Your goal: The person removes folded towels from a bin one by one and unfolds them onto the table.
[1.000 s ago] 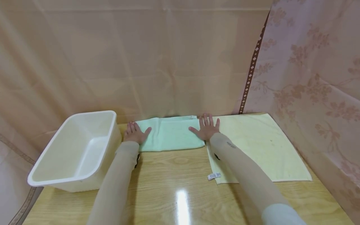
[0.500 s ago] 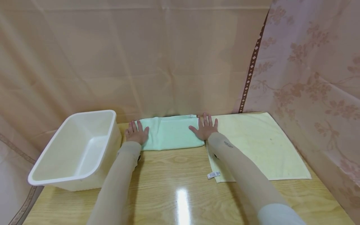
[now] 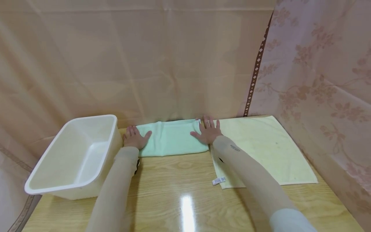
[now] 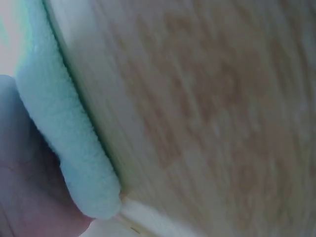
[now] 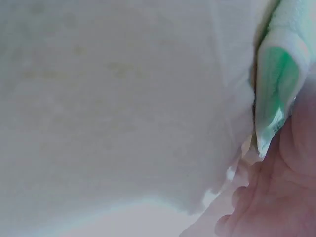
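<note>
A mint-green towel (image 3: 175,138), folded into a long rectangle, lies flat at the back of the table. On its left end rests my left hand (image 3: 135,137), its thumb spread over the cloth and its other fingers straight. My right hand (image 3: 207,131) lies at the right end with fingers spread, thumb on the towel. The left wrist view shows the towel's thick rounded fold (image 4: 74,128) against the hand. In the right wrist view, the towel's open folded end (image 5: 281,84) stands beside the palm. Under my right forearm a pale yellow towel (image 3: 261,145) lies spread out, its white tag (image 3: 218,181) at the front corner.
A deep white plastic basin (image 3: 111,145) stands at the left, close to my left forearm. Hanging cloth (image 3: 162,64) borders the back of the wooden table (image 3: 162,190), and a flowered cloth (image 3: 327,96) borders its right side.
The head view has shifted slightly. My left hand has slid a little left along the towel's end, and my right hand a touch left. The towel's back right corner looks slightly ruffled.
</note>
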A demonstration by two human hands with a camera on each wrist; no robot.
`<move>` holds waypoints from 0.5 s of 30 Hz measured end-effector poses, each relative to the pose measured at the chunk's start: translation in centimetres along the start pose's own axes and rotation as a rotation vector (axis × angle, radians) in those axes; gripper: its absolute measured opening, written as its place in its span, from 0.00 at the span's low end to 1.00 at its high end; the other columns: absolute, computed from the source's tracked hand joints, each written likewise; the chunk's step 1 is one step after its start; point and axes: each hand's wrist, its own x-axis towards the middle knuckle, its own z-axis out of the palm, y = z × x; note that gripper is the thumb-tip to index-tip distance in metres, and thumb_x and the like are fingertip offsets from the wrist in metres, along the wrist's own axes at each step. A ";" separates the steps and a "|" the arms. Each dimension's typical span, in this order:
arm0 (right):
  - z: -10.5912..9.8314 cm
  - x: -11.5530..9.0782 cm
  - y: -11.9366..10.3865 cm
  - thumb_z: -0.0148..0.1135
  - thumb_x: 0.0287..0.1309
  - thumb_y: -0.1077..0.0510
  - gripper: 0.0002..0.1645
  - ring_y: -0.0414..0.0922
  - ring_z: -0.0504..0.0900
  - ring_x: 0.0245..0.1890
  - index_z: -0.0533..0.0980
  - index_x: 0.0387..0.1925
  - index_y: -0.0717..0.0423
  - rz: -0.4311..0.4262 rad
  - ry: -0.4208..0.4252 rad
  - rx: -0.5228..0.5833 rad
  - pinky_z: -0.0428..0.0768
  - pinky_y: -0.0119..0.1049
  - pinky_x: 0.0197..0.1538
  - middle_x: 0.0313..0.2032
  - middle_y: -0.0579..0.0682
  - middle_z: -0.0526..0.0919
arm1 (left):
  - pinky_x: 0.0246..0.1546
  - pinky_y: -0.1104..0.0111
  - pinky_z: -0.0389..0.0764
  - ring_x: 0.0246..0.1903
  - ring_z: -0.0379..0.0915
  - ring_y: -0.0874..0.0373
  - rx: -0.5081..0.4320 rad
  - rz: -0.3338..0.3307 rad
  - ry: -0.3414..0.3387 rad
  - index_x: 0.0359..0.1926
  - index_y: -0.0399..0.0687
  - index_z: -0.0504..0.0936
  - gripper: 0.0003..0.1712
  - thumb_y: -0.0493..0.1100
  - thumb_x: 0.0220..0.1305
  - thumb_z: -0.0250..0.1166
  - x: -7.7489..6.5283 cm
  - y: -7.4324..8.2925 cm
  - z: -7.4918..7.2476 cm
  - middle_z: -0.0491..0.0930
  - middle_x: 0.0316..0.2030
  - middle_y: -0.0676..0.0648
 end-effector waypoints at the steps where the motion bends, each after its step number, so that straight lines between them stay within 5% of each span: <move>1: 0.0 0.1 -0.1 0.23 0.66 0.19 0.52 0.54 0.20 0.77 0.35 0.82 0.39 -0.011 0.001 -0.002 0.24 0.64 0.71 0.79 0.54 0.22 | 0.73 0.40 0.32 0.77 0.20 0.34 -0.004 -0.020 -0.010 0.76 0.24 0.33 0.57 0.70 0.75 0.39 -0.2 0.2 -0.3 0.28 0.76 0.25; 8: -0.8 -0.1 -1.9 0.20 0.76 0.30 0.43 0.54 0.19 0.77 0.43 0.81 0.46 -0.023 -0.006 0.052 0.25 0.62 0.72 0.79 0.53 0.23 | 0.73 0.41 0.32 0.76 0.17 0.33 0.003 -0.045 -0.037 0.74 0.21 0.28 0.60 0.73 0.74 0.36 0.3 0.3 -0.3 0.24 0.75 0.24; 15: -1.7 -1.0 -2.7 0.20 0.78 0.34 0.40 0.56 0.24 0.78 0.46 0.81 0.48 -0.007 0.007 0.048 0.29 0.62 0.73 0.80 0.53 0.27 | 0.73 0.41 0.31 0.76 0.17 0.36 0.029 -0.039 -0.047 0.77 0.29 0.30 0.47 0.62 0.80 0.30 0.9 1.2 -0.2 0.24 0.77 0.28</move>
